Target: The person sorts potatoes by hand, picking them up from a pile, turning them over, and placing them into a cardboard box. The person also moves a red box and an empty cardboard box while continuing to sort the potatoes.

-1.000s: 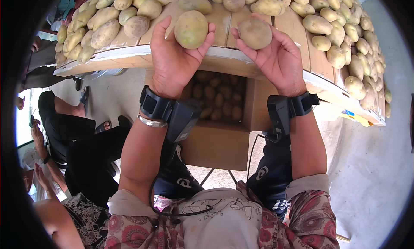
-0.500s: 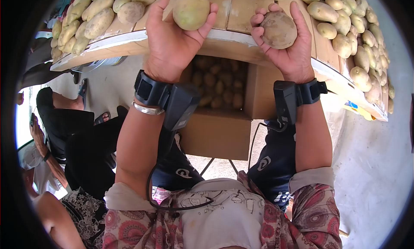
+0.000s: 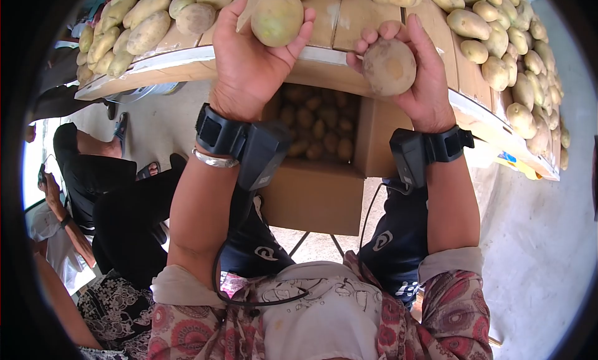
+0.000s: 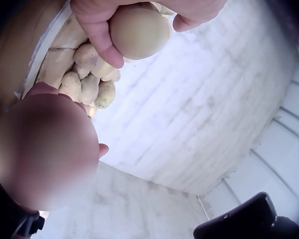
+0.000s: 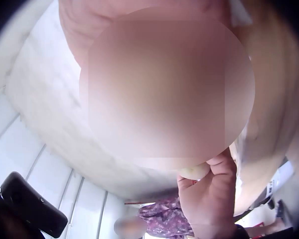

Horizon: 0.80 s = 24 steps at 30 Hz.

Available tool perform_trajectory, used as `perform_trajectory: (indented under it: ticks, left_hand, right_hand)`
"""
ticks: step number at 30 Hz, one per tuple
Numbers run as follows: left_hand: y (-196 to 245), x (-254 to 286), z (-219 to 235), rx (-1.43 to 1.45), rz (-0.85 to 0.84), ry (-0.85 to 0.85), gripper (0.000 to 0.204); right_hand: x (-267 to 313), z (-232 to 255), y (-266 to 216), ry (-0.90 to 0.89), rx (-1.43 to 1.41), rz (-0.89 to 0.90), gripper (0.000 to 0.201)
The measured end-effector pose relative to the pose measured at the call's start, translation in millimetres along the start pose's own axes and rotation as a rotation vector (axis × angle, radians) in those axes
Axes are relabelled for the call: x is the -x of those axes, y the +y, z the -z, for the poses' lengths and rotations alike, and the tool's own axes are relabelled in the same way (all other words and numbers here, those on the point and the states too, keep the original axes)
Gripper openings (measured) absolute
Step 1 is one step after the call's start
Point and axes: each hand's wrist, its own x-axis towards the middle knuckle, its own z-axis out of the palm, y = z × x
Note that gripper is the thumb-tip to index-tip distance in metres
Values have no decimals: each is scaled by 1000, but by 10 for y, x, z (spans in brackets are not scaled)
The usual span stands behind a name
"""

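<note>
My left hand (image 3: 249, 70) holds a round potato (image 3: 277, 18) with a greenish-yellow skin over the near edge of a wooden table, thumb and fingers round its sides. The same potato (image 4: 140, 33) shows in the left wrist view. On the right, my right hand (image 3: 430, 95) grips a second potato (image 3: 389, 67), browner and rougher, with a tan patch facing up. Its fingertips curl over the far side and the thumb lies along the right. The two potatoes are held apart. A blurred patch covers much of the right wrist view.
Potatoes lie heaped on the table (image 3: 156, 70) at left (image 3: 149, 33) and right (image 3: 526, 80). Beneath its edge, between the knees, an open cardboard box (image 3: 311, 201) contains several more potatoes (image 3: 317, 126). Other people's legs (image 3: 106, 173) are at the left.
My right hand has moved right, away from the left hand, and turned, its fingers now curled over the potato; lately it came slightly nearer. My left hand keeps its hold.
</note>
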Motion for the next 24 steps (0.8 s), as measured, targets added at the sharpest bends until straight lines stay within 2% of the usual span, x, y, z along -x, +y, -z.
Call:
perform_trajectory:
  ticks: [1,3,7,9,13,15,17,20,22,24]
  left_hand:
    - [-16,1,-47,0,-2,-3,52]
    - [-81,12,-187,-102,-78,236,51]
    - [-82,-2,-181,-89,-71,170,51]
    - [-122,31,-216,-155,-29,297,52]
    - [-146,56,-256,-107,5,276,52]
    - [-158,65,-265,-111,0,288,52]
    - [-155,43,-270,-118,-5,297,52]
    - [-188,39,-259,-105,-32,293,55]
    - [-192,53,-245,-163,-44,233,62]
    - [-190,55,-260,-164,-51,230,65]
  right_hand:
    - [11,18,-1,-2,3,0,37]
    - [20,65,-22,-70,55,-20,34]
    - [46,4,-26,-99,146,27,34]
    - [71,-17,-14,-36,52,20,34]
    - [69,-52,-76,-35,8,29,35]
    - [55,-38,-95,81,-30,20,35]
    - [42,-26,-115,101,-54,36,35]
    - [43,33,-153,122,-112,35,36]
    - [40,65,-105,118,-167,10,36]
    - [34,58,-117,158,-118,8,36]
